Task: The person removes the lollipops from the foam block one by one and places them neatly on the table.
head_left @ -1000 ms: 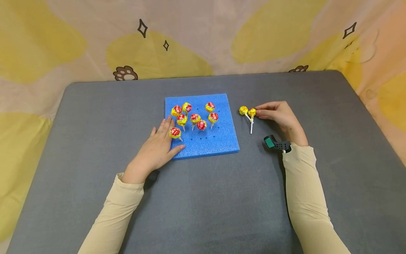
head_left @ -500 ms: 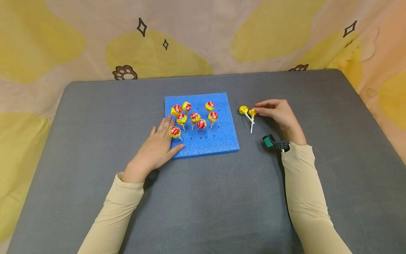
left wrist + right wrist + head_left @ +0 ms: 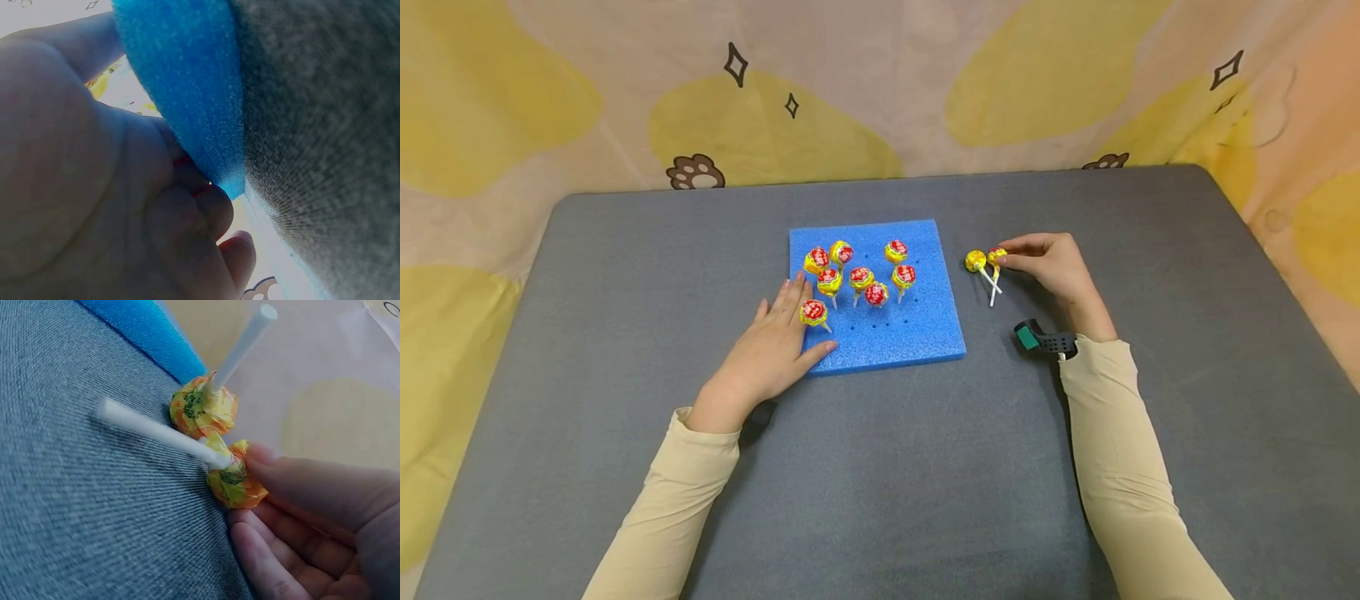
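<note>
Between thumb and fingers, my right hand (image 3: 1047,265) pinches the wrapped head of a lollipop (image 3: 236,481), its white stick pointing toward me in the head view. Beside it lies a second lollipop (image 3: 975,261), its stick crossing the held one's. My left hand (image 3: 767,350) rests with extended fingers on the left edge of a blue foam board (image 3: 917,337); in the left wrist view its palm faces the foam's side (image 3: 187,81). Several red-and-yellow lollipops stand in the board, one of them (image 3: 813,312) right by the left hand's fingers.
Small holes dot the board's surface between the standing lollipops. The board lies on a grey table (image 3: 880,483), with a patterned yellow-and-pink cloth (image 3: 865,83) hanging behind the far edge. A black band with a green-faced device (image 3: 1028,337) sits at my right wrist.
My right hand has shifted slightly away from me and to the left, and the pinched lollipop's head and stick have moved up with it. The left hand has stayed still on the board.
</note>
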Action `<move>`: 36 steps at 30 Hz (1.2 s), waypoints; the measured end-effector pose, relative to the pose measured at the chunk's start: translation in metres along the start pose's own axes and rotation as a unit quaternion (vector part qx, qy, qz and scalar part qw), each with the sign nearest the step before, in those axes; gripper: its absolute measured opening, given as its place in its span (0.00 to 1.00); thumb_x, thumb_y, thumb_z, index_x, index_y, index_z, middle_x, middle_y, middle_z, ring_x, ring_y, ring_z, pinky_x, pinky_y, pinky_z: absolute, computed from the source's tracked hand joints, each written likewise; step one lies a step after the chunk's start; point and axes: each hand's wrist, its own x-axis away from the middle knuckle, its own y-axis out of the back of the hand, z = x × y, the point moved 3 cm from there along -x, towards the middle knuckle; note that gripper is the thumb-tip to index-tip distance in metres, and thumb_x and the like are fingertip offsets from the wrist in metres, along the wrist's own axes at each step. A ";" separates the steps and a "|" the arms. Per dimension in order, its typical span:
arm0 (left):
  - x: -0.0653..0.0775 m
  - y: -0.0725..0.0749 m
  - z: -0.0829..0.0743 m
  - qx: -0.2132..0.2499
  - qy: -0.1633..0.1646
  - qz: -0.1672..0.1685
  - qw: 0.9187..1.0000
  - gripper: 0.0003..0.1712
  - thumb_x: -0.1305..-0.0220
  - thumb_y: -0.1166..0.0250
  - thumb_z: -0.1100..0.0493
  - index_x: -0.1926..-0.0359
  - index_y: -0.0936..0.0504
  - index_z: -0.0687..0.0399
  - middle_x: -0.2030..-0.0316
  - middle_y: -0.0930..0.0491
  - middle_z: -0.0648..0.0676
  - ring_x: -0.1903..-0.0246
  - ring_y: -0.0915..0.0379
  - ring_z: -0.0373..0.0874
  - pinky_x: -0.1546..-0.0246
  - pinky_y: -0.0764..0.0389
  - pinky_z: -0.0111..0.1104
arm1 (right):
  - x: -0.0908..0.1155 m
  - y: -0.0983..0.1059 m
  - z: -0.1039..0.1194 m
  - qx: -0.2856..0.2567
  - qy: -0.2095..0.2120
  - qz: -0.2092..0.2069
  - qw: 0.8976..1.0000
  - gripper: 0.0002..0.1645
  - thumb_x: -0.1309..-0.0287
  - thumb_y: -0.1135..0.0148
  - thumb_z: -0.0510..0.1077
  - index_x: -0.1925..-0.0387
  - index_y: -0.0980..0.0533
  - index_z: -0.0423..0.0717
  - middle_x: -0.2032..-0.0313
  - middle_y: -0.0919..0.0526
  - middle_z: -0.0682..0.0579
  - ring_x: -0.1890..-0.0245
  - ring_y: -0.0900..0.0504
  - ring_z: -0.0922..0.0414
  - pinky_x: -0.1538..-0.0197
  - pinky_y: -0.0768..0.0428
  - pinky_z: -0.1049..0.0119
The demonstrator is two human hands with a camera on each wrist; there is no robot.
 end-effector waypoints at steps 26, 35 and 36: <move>0.002 -0.001 -0.002 0.000 0.002 0.001 1.000 0.50 0.34 0.46 0.40 0.28 0.59 0.68 0.27 0.63 0.64 0.29 0.70 0.56 0.33 0.60 0.53 | 0.016 0.006 0.035 -0.116 0.087 -0.076 0.987 0.18 0.51 0.30 0.34 0.56 0.20 0.30 0.68 0.15 0.59 0.66 0.17 0.66 0.61 0.24 0.76; 0.003 0.000 -0.001 0.000 0.003 0.001 1.000 0.50 0.34 0.46 0.40 0.29 0.59 0.69 0.28 0.64 0.64 0.29 0.71 0.56 0.33 0.60 0.53 | 0.030 -0.022 0.078 -0.171 0.128 0.006 0.977 0.14 0.51 0.31 0.31 0.60 0.18 0.32 0.65 0.14 0.51 0.67 0.16 0.60 0.61 0.21 0.72; 0.003 0.000 -0.001 -0.001 0.003 0.002 1.000 0.50 0.34 0.46 0.40 0.29 0.59 0.69 0.28 0.64 0.64 0.29 0.71 0.56 0.33 0.60 0.53 | 0.031 -0.026 0.081 -0.167 0.130 0.014 0.977 0.14 0.51 0.31 0.32 0.60 0.19 0.31 0.65 0.14 0.50 0.66 0.16 0.61 0.61 0.21 0.72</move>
